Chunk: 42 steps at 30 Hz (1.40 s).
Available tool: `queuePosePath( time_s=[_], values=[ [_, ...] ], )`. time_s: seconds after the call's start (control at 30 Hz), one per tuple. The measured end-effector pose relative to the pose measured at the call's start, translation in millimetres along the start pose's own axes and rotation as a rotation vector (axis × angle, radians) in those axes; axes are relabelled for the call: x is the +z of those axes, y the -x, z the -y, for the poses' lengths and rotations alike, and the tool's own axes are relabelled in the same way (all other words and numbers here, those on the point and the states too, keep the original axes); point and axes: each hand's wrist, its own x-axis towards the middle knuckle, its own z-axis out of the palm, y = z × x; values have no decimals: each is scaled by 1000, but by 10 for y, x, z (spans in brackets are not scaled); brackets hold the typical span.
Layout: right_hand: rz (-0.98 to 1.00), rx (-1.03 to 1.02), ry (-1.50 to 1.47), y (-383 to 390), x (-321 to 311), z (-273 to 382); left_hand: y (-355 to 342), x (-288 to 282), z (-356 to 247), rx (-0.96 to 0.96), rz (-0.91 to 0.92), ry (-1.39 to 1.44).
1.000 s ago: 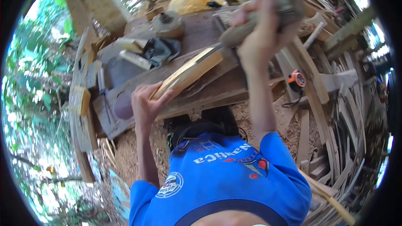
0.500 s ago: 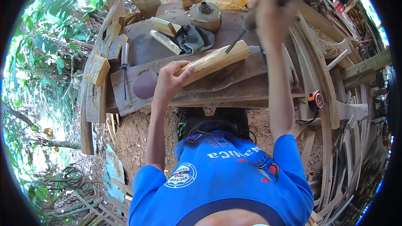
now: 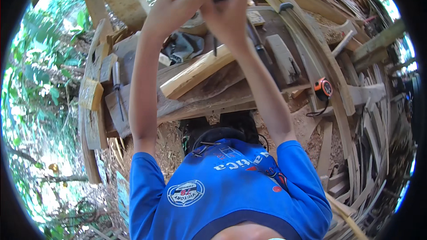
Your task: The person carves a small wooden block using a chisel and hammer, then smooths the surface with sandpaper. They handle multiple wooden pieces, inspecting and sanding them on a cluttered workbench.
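A chisel (image 3: 117,90) is seen at 9 o'clock on the workbench (image 3: 213,93). The left hand (image 3: 182,2) and right hand (image 3: 229,15) are raised together, fingers pinched on a dark tool (image 3: 215,46). The pale wood billet (image 3: 198,73) lies directly below at 6 o'clock, untouched.

1. My left hand (image 3: 187,4) and my right hand (image 3: 229,15) are raised together above the rough wooden workbench (image 3: 133,111), with open air under them.
2. The pale split wooden billet (image 3: 195,74) lies across the bench below.
3. The crumpled grey cloth (image 3: 182,46) blocks the left part.
4. The curved wooden planks (image 3: 311,58) close the right side.
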Motion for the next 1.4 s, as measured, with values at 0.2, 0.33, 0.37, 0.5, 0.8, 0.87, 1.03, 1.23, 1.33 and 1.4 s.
queuePosePath(
  time_s=[0.2,0.33,0.37,0.5,0.8,0.87,1.03,1.23,1.33,1.4],
  values=[
    [300,172,314,421,-903,-140,-302,491,292,-265,335,156],
    [327,225,523,1061,-1537,-138,-133,529,160,-201,80,446],
    [268,401,589,1237,-1726,-67,-143,520,201,-208,106,479],
    [67,836,678,2021,-2334,307,-167,526,316,-239,52,527],
    [221,1058,651,2378,-2415,289,-497,514,229,-355,-113,386],
    [339,1019,588,2158,-2323,226,-491,601,263,-372,-90,367],
    [478,1032,531,2059,-2250,114,-433,625,338,-344,-99,219],
    [555,962,563,2311,-2351,66,-426,637,383,-270,-110,220],
    [588,988,542,2314,-2330,111,-433,614,432,-236,-47,187],
    [547,992,478,2212,-2289,124,-399,597,418,-291,23,295]
  ],
)
